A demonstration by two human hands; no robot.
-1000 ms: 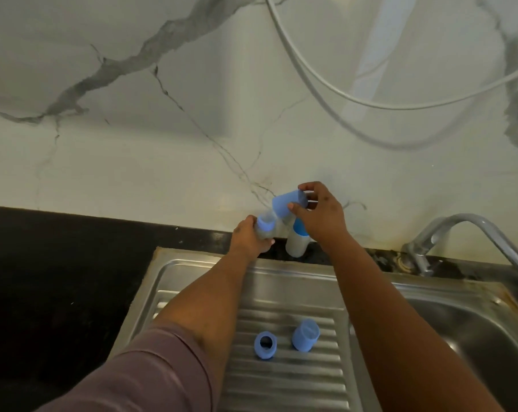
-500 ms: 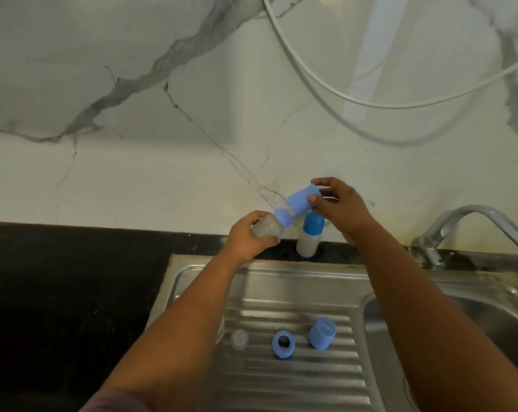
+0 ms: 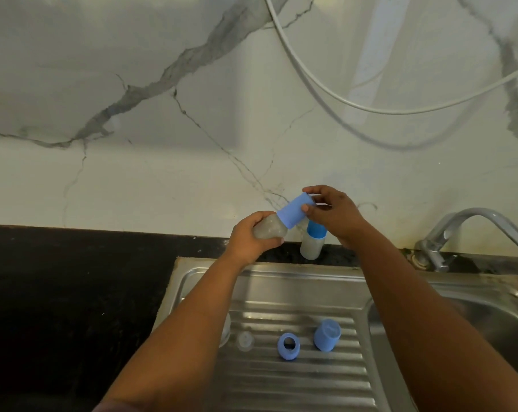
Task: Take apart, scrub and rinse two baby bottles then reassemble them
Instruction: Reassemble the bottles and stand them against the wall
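Observation:
My left hand [image 3: 247,237] grips a translucent baby bottle [image 3: 269,230] tilted up to the right, above the back edge of the sink unit. My right hand [image 3: 333,214] pinches the blue cap [image 3: 295,210] that sits over this bottle's top. Behind my hands a second bottle [image 3: 311,246] with a blue collar stands upright on the black counter. On the ribbed drainboard [image 3: 296,379] lie a blue screw ring [image 3: 288,346], a blue cap [image 3: 326,335] and a clear teat [image 3: 245,340]. Another clear part shows partly behind my left forearm.
A chrome tap [image 3: 472,230] curves over the sink basin [image 3: 489,322] at the right. The black counter [image 3: 73,278] stretches to the left. A white hose [image 3: 326,87] hangs across the marble wall behind.
The blue cap in my right hand has come down over the top of the bottle in my left hand. The view has shifted, and the clear teat on the drainboard now shows.

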